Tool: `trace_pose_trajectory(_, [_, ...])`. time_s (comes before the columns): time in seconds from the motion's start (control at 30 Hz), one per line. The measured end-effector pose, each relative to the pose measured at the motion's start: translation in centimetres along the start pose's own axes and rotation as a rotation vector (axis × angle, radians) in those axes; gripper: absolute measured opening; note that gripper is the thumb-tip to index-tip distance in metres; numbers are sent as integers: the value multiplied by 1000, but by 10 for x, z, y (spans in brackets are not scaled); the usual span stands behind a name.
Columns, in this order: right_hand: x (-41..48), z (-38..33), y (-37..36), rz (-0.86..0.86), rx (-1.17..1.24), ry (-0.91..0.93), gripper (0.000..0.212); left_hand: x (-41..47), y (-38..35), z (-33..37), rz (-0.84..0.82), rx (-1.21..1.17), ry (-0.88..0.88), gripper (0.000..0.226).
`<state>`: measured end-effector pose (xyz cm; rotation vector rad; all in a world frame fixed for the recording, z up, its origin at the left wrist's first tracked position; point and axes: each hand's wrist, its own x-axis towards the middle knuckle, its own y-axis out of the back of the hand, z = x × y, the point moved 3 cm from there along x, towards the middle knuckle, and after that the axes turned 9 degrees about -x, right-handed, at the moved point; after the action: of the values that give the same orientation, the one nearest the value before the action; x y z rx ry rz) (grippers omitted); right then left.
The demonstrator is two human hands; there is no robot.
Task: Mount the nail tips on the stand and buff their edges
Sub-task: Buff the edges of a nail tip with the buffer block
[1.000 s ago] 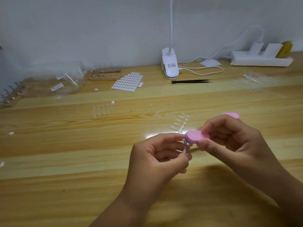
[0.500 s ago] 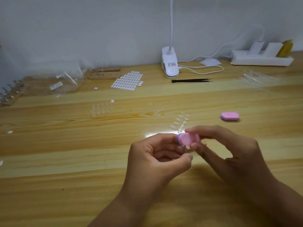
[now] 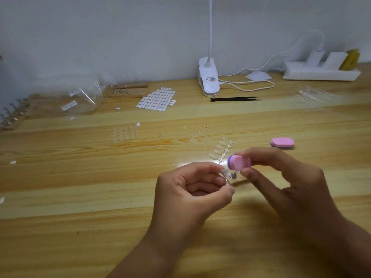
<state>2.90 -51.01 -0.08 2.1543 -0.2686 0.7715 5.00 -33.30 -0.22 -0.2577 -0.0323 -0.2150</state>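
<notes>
Buffing at lower centre: left hand (image 3: 192, 190) is pinching the pin (image 3: 226, 180) with thumb and forefinger to steady its tip (image 3: 223, 172). Curled round the buffer (image 3: 240, 162), right hand (image 3: 285, 177) is angling it just above, toward the tip's edge.

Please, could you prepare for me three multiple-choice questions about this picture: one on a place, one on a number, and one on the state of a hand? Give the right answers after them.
1. Where do the black tweezers lie?
A. On the table, just in front of the white lamp clamp
B. On the floor
C. On a plate

2. How many pink buffer blocks are in view?
A. One
B. Two
C. Four

3. What is the right hand doing?
A. Lying flat on the table
B. Gripping a pink buffer block
C. Holding the tweezers

Answers:
1 A: they lie on the wood by the clamp.
2 B: one is held and one lies on the table further right.
3 B: its fingers and thumb curl round the block.
</notes>
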Motion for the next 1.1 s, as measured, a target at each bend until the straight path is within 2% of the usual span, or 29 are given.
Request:
trace_pose_trajectory(0.13, [-1,-8,-5,-39,2,141,22,-4,-3,3,-72,22,-48,28])
trace_pose_trajectory(0.23, [1,3,2,-9,-40,85,20,-2,1,0,-22,4,-35,25])
trace_pose_trajectory(0.3, [1,-1,0,31,34,50,23,-1,0,2,-40,1,-44,26])
trace_pose_trajectory(0.43, [-1,-3,-2,-36,39,160,21,-3,-3,8,-99,41,-125,27])
trace_pose_trajectory(0.57, [3,1,6,63,31,38,24,-1,0,5,-52,11,-106,30])
trace_pose_trajectory(0.7, [-3,-8,-3,5,34,233,21,-5,-5,5,-139,67,-133,29])
trace_pose_trajectory(0.8, [4,6,6,43,-76,215,23,-1,-2,2,-84,46,-117,29])
trace_pose_trajectory(0.87, [4,4,6,85,-53,220,24,0,-2,2,-87,41,-121,29])
trace_pose_trajectory(0.97, [-1,-4,-6,25,-15,318,23,-4,-4,3,-118,66,-155,27])
trace_pose_trajectory(1.1, [4,9,5,30,-50,194,23,-3,0,3,-78,38,-165,28])
